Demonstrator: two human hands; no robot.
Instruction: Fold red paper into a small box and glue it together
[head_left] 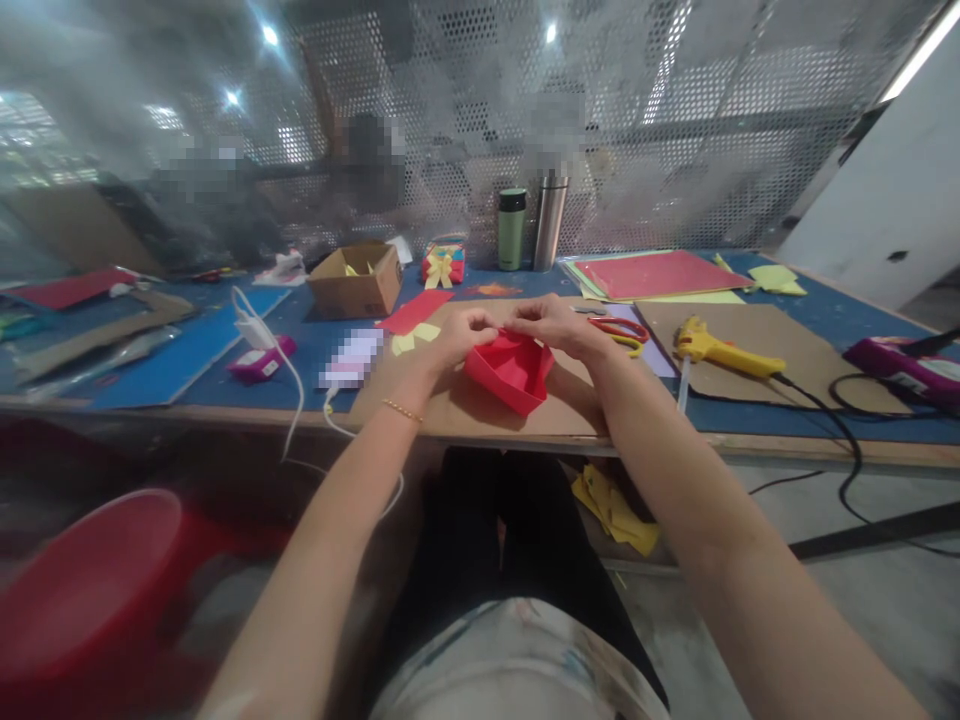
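Perforated mesh (457, 110) stands behind the long blue worktop (825, 315). Cardboard (450, 415) covers its near middle, with a carton (356, 285) to the far left and a glue gun (731, 355) to the right. Above the cardboard sits a red box (514, 375), just near of the left hand (461, 335) and right hand (551, 322), whose fingers are pinched together on its far edge.

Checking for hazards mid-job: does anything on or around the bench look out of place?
Yellow paper scraps lie jumbled below the tabletop, and a white cable droops over its front edge; both look stray.
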